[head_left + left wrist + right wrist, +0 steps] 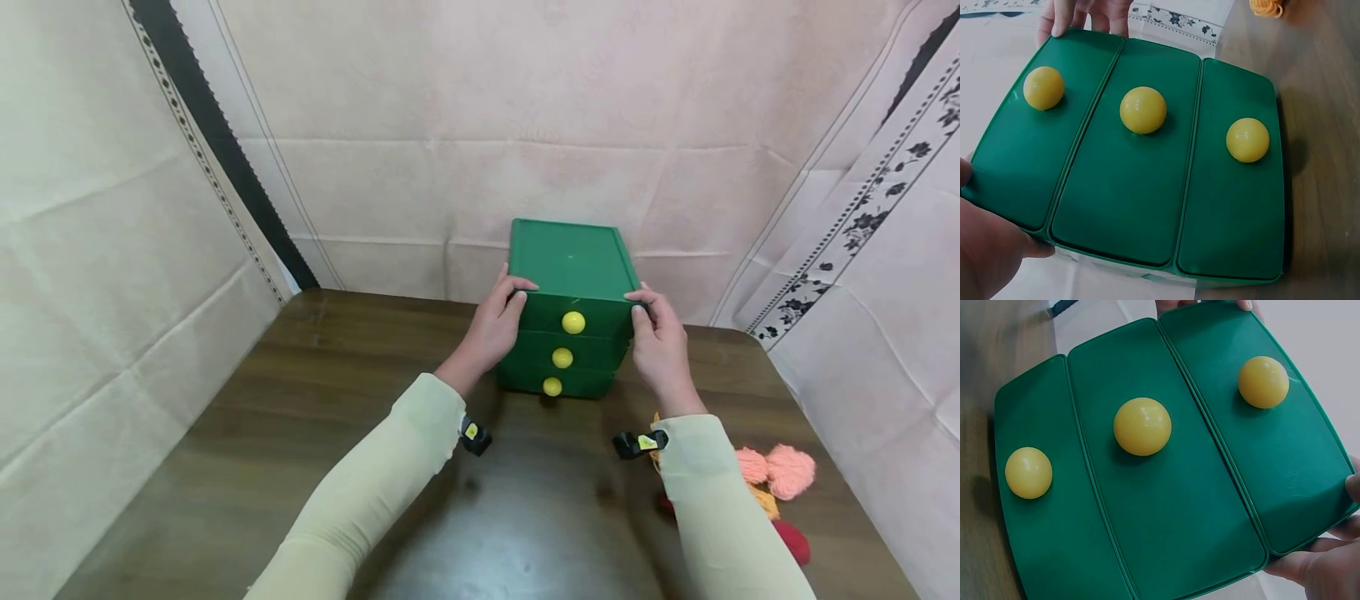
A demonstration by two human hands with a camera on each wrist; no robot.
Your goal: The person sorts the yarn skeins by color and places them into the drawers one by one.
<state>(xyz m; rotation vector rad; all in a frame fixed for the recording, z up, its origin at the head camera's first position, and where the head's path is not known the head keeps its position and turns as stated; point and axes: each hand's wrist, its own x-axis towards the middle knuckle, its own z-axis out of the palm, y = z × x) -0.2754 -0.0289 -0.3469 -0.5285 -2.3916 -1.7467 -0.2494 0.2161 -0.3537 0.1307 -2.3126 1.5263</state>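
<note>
A green three-drawer box (pixel 573 260) stands at the back of the table, its front facing me. Each drawer has a round yellow knob (pixel 562 357), and all three drawers are closed. My left hand (pixel 491 327) grips the box's upper left front corner, thumb on the front and fingers along the top and side. At the opposite upper corner my right hand (pixel 662 348) holds on in the same way. Both wrist views show the drawer fronts close up, with the left hand (pixel 988 250) and the right hand (pixel 1329 559) at the edges.
Balls of yarn lie at the right of the wooden table (pixel 337 417): pink yarn (pixel 790 472), orange yarn (pixel 763 500) and red yarn (pixel 792 540), partly behind the right sleeve. Pale cloth (pixel 465 108) hangs behind the table and on both sides.
</note>
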